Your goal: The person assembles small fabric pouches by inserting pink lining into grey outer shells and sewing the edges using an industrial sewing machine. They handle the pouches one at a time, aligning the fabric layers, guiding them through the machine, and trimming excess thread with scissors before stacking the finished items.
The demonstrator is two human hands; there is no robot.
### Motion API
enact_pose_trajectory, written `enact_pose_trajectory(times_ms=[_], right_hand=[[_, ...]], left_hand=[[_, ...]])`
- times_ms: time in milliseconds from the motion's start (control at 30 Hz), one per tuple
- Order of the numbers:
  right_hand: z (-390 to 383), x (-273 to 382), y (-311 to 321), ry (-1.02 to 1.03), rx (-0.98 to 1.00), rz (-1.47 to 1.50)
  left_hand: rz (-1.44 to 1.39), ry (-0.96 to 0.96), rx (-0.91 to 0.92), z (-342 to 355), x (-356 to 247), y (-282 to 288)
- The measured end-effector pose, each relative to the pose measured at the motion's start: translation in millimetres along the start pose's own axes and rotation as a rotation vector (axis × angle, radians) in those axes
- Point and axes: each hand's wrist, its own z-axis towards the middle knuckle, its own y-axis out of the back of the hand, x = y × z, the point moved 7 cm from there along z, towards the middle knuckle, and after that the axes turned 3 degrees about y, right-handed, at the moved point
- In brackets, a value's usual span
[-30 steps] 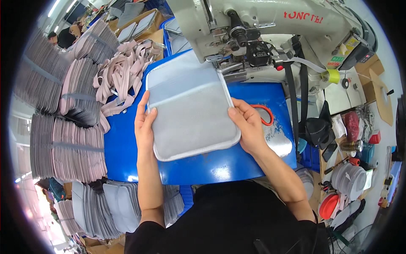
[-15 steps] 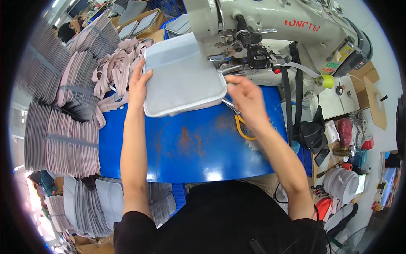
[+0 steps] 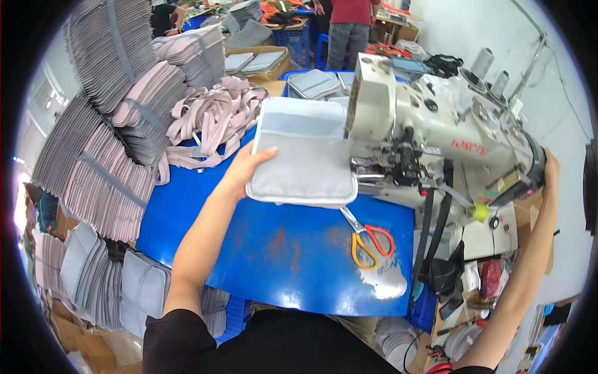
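Note:
A light grey, padded fabric pouch with rounded corners and pale edging lies up against the sewing machine. Its right edge sits at the presser foot, where the needle area is partly hidden. My left hand grips the left edge, thumb on top and fingers underneath. Far to the right, my right hand is on the machine's dark handwheel, its fingers partly out of sight behind the rim. Scissors with one red and one yellow handle lie below the pouch on the blue table.
Tied stacks of grey and pink fabric pieces rise along the left side. Loose pink strips are heaped behind my left hand. Black straps hang beside the machine. A person in a red top stands at the back.
My right hand has left the pouch's right edge and reached out to the handwheel. The view has tilted up, showing more of the room. My left hand still holds the pouch.

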Motion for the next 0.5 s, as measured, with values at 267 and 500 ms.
enact_pose_trajectory(times_ms=[267,500], right_hand=[[-71.5,-48.9,-15.5,0.19,-0.261,0.795],[-305.0,10.3,-93.1,0.427,-0.614,0.04]], left_hand=[[-0.005,-0.082,-0.211,-41.9,71.9,95.7],[-0.046,-0.058,-0.357,-112.8,92.6,160.7]])
